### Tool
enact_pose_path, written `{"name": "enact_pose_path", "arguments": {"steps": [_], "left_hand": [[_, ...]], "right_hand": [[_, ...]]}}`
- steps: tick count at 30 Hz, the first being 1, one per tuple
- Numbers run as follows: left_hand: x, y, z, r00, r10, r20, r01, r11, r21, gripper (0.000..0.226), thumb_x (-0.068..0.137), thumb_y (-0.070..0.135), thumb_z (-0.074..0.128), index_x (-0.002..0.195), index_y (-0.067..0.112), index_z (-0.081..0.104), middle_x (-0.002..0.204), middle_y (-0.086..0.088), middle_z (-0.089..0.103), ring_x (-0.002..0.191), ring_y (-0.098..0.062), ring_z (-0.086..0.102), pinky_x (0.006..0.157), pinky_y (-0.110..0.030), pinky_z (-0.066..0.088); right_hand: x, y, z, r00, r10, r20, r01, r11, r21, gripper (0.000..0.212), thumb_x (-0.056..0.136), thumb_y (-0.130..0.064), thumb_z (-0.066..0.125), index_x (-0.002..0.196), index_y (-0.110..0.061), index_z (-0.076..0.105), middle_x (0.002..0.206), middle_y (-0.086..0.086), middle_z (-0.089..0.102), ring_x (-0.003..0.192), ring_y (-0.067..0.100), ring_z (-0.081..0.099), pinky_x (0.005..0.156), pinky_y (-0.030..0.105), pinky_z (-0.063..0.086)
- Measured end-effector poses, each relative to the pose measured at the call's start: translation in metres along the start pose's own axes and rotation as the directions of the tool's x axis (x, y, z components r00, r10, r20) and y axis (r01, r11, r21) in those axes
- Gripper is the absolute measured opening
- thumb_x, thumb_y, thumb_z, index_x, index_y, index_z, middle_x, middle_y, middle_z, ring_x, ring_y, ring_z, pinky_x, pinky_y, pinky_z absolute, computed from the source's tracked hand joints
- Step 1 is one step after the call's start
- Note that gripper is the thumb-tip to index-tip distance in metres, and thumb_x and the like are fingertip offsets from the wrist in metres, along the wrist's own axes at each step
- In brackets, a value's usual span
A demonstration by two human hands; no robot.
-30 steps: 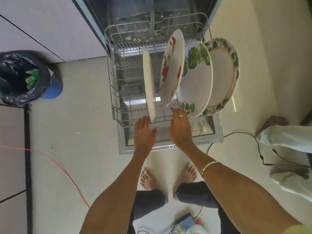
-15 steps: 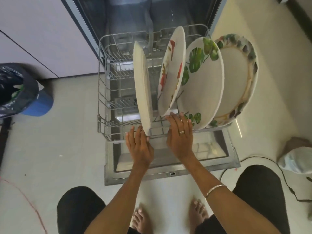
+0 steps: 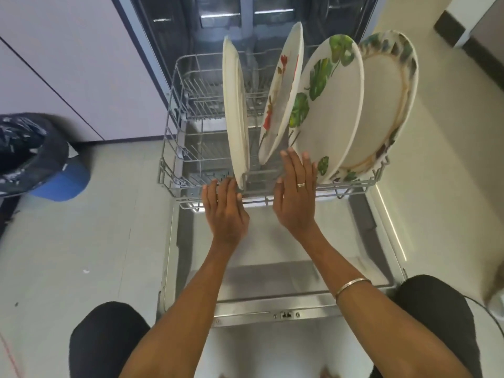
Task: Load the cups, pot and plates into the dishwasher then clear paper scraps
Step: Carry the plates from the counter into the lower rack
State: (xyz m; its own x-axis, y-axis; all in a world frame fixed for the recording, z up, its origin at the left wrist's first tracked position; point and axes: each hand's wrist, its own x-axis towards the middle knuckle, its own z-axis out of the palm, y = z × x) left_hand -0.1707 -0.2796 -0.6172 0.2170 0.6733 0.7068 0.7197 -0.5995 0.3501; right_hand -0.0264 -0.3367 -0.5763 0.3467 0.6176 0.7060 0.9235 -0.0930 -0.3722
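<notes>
Bright even light, wide-angle bowing (edges perhaps slightly soft)

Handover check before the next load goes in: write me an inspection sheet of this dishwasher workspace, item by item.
Surface: pale tiled floor; dishwasher door folded down flat.
Job's things: four plates stand on edge in the pulled-out lower rack: plain plate, red-flower plate, green-leaf plate, patterned-rim plate. Cups, pot: nothing seen.
Clutter: small pale scrap on the floor.
Grippers: left hand flat, fingertips at the rack's front rail; right hand flat, fingers reaching over the rail toward the plates. Neither grips anything.
Cables: dark cable at right edge; thin red line at lower left.
Surroundings: blue bin with black liner; pale cabinet fronts.
</notes>
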Motion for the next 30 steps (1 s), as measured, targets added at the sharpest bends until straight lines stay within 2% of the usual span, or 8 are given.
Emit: {"name": "enact_pose_path", "arguments": {"steps": [7,22,30], "left_hand": [[0.029,-0.007,0.017,0.999,0.011,0.041,-0.011,1.0,0.007,0.029,0.095,0.006,0.054,0.121,-0.001,0.061,0.125,-0.018,0.062,0.123,-0.037,0.052,0.117,-0.051,0.026],[0.104,-0.024,0.067,0.972,-0.049,0.231,0.03,0.996,0.088,0.04,0.104,0.022,0.033,0.13,0.001,0.056,0.135,-0.017,0.056,0.135,-0.037,0.042,0.121,-0.05,0.019],[0.134,-0.033,0.09,0.957,-0.053,0.284,0.02,0.993,0.116,0.038,0.103,0.019,0.039,0.134,0.001,0.051,0.139,-0.017,0.052,0.141,-0.039,0.032,0.123,-0.049,0.011]], "right_hand": [[0.028,0.009,0.016,0.996,0.013,0.089,-0.013,1.0,-0.003,0.048,0.1,-0.01,0.041,0.147,-0.003,0.04,0.157,0.012,0.034,0.15,0.03,0.02,0.123,0.05,0.013],[0.097,0.028,0.066,0.974,0.085,0.212,-0.08,0.996,-0.032,0.06,0.1,-0.015,0.04,0.156,-0.01,0.02,0.164,0.005,0.017,0.153,0.022,0.005,0.124,0.048,0.011],[0.125,0.035,0.09,0.964,0.113,0.242,-0.108,0.994,-0.034,0.064,0.098,-0.011,0.04,0.157,-0.011,0.015,0.166,0.002,0.009,0.153,0.018,-0.002,0.122,0.05,0.014]]}}
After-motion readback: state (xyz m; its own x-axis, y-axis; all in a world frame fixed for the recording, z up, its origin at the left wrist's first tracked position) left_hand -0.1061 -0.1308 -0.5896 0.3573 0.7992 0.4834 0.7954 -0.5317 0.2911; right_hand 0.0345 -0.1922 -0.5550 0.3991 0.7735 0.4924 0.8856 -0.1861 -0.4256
